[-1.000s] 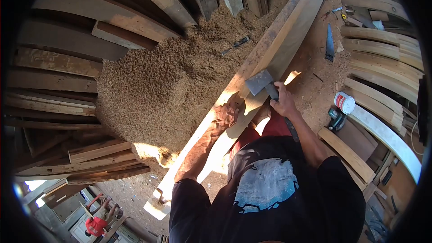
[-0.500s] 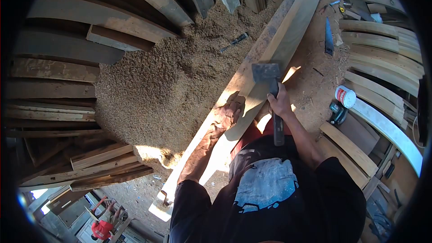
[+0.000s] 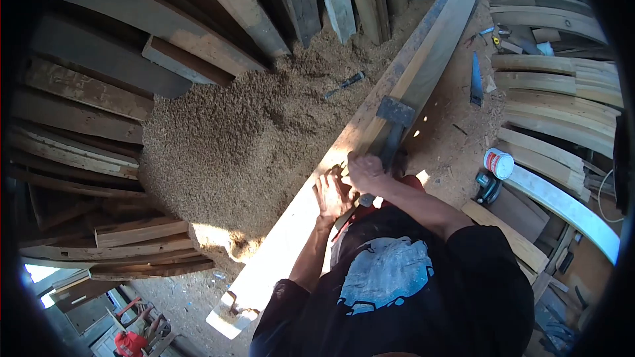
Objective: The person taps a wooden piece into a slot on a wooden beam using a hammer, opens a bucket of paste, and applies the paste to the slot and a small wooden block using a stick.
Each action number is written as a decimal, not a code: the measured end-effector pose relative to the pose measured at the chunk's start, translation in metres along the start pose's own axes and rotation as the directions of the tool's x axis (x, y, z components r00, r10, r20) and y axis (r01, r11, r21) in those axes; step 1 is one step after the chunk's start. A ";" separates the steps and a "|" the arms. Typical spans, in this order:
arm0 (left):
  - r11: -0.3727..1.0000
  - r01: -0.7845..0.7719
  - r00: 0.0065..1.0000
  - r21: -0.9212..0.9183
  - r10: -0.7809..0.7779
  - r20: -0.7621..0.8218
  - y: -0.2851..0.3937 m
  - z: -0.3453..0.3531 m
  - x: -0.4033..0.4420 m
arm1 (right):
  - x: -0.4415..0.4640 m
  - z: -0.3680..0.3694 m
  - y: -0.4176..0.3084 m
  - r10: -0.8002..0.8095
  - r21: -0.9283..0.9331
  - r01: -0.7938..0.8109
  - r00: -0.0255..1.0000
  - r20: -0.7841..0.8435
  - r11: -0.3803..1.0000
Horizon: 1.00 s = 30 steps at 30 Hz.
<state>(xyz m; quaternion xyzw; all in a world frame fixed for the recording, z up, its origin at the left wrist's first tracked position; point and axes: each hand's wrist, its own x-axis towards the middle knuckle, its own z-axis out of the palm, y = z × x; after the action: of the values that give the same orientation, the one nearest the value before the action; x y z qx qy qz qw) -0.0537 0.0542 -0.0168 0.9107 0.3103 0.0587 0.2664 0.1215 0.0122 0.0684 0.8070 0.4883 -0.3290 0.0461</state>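
Observation:
A long wooden beam runs diagonally from top right to lower left in front of me. On it lies a mallet with a dark, blocky head, its handle slanting down beneath my right wrist. My right hand is closed over the beam, fingers turned toward my left hand. What it pinches, if anything, is hidden. My left hand rests on the sunlit face of the beam with its fingers spread, close beside the right one.
Wood shavings cover the ground left of the beam, with a dark-handled chisel-like tool on them. To the right are a handsaw, a white tub and a power tool. Stacked planks surround this. A person in red is at lower left.
My right hand has left the upper mallet handle and moved left to my left hand. The mallet's head has shifted slightly down and tilted. My left hand has slid back along the beam.

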 end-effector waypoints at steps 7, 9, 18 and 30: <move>0.999 -0.005 1.000 0.050 0.006 -0.026 0.005 0.006 -0.006 | 0.059 0.094 0.027 -0.162 0.217 0.204 0.968 -0.193 0.955; 1.000 0.006 0.999 0.026 -0.005 -0.043 0.002 0.012 -0.006 | 0.069 0.102 0.041 -0.211 0.252 0.257 0.958 -0.193 0.933; 0.994 0.106 0.993 -0.010 -0.106 0.048 0.015 -0.001 -0.001 | 0.016 0.046 0.005 -0.049 0.177 0.100 0.962 -0.269 0.979; 0.992 0.123 0.990 0.019 -0.124 0.067 0.004 0.010 0.000 | 0.000 0.028 0.018 0.012 0.248 0.052 0.968 -0.250 0.967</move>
<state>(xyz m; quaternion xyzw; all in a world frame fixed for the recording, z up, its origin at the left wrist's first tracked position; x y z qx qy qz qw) -0.0488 0.0475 -0.0235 0.8931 0.3573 0.0089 0.2731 0.1223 -0.0080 0.0418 0.8362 0.4525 -0.2848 -0.1222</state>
